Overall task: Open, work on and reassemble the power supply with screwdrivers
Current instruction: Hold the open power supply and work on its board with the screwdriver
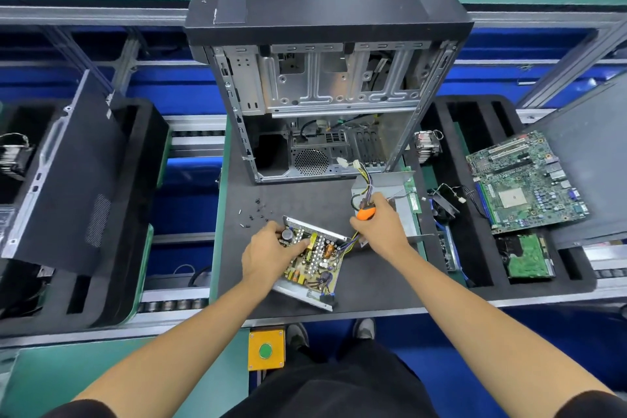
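While the left hand presses the opened silver-cased power supply with yellow circuit board on the bench, right-hand grip clenches an orange-handled screwdriver. Risks: tip slipping onto components; loose black screws scattering.

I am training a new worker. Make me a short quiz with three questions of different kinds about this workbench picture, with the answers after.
1. True or false: the power supply lies open, with its circuit board showing.
2. Which hand holds the orange-handled screwdriver? A) left hand B) right hand C) neither
3. Fill in: the loose screws lie on the mat between the power supply and the ____.

Key
1. True. The left hand rests on the board, steadying it.
2. B. The right hand has its grip round the handle.
3. Computer case, which stands open behind them.
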Motion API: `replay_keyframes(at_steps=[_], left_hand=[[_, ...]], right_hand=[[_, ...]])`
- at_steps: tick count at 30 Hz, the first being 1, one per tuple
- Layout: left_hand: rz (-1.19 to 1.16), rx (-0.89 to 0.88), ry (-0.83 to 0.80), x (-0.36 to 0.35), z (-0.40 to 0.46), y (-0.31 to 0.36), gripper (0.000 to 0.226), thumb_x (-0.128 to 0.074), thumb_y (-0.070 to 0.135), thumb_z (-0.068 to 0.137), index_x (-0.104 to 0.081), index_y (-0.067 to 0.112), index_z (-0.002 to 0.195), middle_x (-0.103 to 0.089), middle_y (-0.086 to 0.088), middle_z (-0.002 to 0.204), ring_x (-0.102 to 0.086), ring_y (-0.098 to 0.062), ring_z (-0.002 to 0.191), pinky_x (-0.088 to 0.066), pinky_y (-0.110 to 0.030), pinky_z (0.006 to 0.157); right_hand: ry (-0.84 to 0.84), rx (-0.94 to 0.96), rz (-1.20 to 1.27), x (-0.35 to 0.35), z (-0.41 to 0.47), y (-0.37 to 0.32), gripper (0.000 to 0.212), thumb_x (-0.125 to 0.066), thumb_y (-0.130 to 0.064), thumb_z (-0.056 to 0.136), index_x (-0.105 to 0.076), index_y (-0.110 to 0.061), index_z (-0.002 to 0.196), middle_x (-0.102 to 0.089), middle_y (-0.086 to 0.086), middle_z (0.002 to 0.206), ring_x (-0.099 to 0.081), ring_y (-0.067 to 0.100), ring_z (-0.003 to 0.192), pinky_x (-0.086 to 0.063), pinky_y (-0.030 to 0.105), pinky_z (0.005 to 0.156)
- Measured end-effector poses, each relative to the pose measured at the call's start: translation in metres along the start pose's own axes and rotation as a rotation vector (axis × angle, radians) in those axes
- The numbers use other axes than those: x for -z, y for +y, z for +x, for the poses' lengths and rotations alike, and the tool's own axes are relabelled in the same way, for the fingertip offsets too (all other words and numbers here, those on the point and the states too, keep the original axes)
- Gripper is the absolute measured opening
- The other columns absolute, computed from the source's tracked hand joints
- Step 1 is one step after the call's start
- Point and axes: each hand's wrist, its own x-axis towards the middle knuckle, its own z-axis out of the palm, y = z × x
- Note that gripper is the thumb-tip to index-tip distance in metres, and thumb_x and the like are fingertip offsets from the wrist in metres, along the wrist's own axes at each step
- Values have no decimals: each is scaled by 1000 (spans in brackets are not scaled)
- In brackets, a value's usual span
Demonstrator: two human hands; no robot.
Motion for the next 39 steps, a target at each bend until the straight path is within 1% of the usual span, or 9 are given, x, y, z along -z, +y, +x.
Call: replay_keyframes(at_steps=[5, 9, 14, 21, 26, 30, 32, 36, 39], left_hand=[[17, -21, 18, -1, -1, 0, 59, -72, 74, 75, -60, 29, 112, -69, 7, 110, -67, -19, 101, -57, -39, 78], [42, -27, 28, -2, -1, 0, 59, -72, 72, 77, -61, 28, 114, -70, 6, 111, -67, -19, 101, -56, -37, 76], [54, -45, 32, -2, -1, -1, 58, -71, 72, 77, -62, 28, 115, -71, 9, 109, -68, -17, 98, -58, -39, 78], [100, -40, 49, -5, 0, 0, 56, -70, 69, 81, -60, 26, 114, -70, 6, 109, -68, -19, 96, -57, -37, 75], [107, 23, 104, -16, -4, 8, 51, -63, 68, 88, -52, 23, 108, -64, 1, 109, -65, -25, 95, -52, -39, 73], [41, 89, 152, -21, -8, 13, 48, -63, 68, 88, -52, 25, 107, -62, 3, 109, -65, -25, 95, -44, -35, 69], [31, 111, 168, -24, -9, 16, 48, -64, 68, 87, -52, 25, 106, -60, 3, 108, -64, -24, 92, -40, -34, 67], [-20, 178, 210, -30, -13, 25, 50, -64, 69, 86, -51, 24, 104, -57, 4, 103, -62, -26, 85, -39, -34, 66], [-15, 216, 184, -30, -12, 26, 54, -62, 74, 83, -49, 26, 105, -56, 3, 107, -62, -25, 85, -41, -34, 65]], right_hand=[[22, -92, 135, 5, 9, 0, 28, -69, -9, 84, -43, -7, 96, -66, 16, 80, -68, 29, 48, -55, 37, 48], [65, -98, 69, 3, 14, 1, 25, -62, -4, 85, -39, -13, 87, -63, 13, 73, -68, 27, 46, -55, 41, 50], [-38, -36, -17, 1, 27, -15, 29, -57, 2, 86, -39, -21, 84, -63, 10, 73, -67, 29, 45, -53, 38, 47], [-86, 17, -60, -20, 30, -38, 22, -61, -8, 87, -42, -16, 93, -70, 11, 76, -66, 27, 44, -55, 37, 53], [-158, 108, 32, -12, 42, -44, 18, -57, -7, 93, -40, -12, 97, -69, 16, 83, -71, 23, 54, -57, 41, 62], [-221, 236, -193, -11, 48, -50, 25, -59, -9, 94, -37, -21, 97, -64, 8, 84, -69, 26, 59, -55, 42, 55], [-200, 311, -402, -10, 51, -50, 28, -60, -16, 91, -34, -25, 98, -58, 2, 72, -60, 29, 61, -43, 38, 52], [-179, 528, -651, -9, 56, -53, 37, -60, -21, 85, -26, -33, 94, -51, -9, 55, -47, 12, 53, -38, 38, 83], [-209, 583, -740, -12, 60, -51, 37, -58, -24, 87, -24, -33, 100, -51, -9, 53, -46, 12, 53, -31, 45, 106]])
